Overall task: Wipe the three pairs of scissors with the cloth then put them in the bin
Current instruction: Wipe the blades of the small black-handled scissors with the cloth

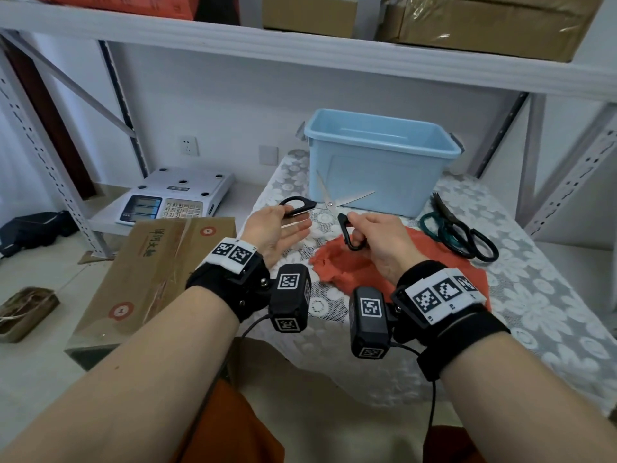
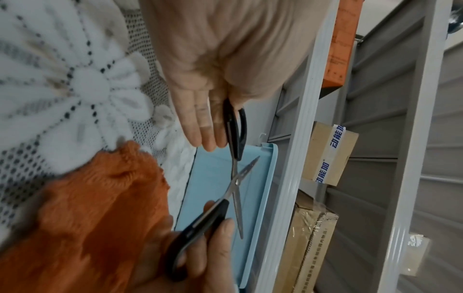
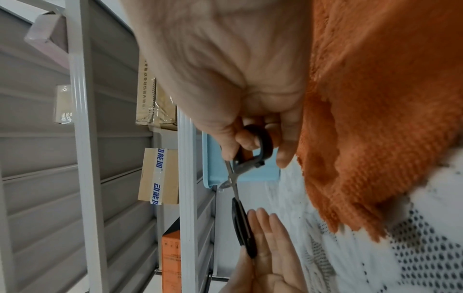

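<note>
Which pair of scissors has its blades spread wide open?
The black-handled scissors held up between the left hand and right hand. The green-handled scissors and the other black pair lie shut on the tablecloth.

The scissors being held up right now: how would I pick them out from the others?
Find the light blue bin on the lace-covered table. Just before it, both hands hold black-handled scissors in the air, blades spread wide. The other pairs lie closed on the table, right of the orange cloth.
</note>
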